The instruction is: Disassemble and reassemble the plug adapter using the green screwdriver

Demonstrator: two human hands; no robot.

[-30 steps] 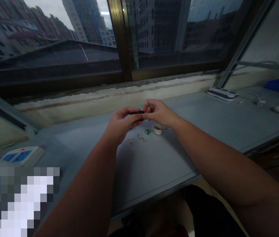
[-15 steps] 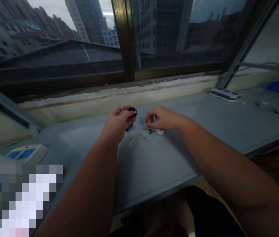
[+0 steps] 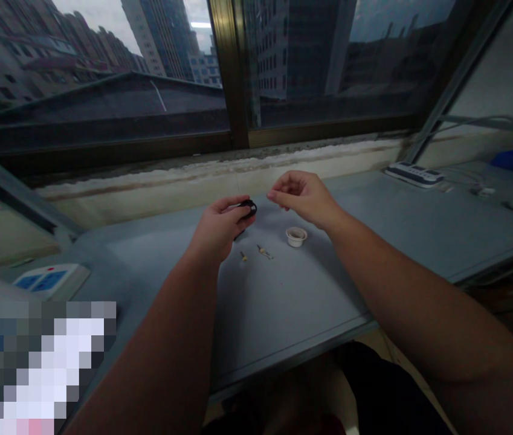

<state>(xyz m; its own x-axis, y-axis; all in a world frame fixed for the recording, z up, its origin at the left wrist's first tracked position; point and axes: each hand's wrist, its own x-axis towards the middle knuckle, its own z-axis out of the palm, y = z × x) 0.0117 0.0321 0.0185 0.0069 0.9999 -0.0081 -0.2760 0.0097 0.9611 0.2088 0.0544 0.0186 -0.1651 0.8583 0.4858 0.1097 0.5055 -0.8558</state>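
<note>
Two bare forearms reach from the lower corners of the frame toward its centre. The left hand [image 3: 220, 226] is curled, fingers [image 3: 242, 211] pinched closed. The right hand [image 3: 304, 196], raised slightly higher just beside it, has its fingertips drawn together, palm down.

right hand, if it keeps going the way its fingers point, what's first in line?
Likely the small black part pinched in the left hand: the right hand points leftward at it, a short gap between them. Depth is unclear.
</note>
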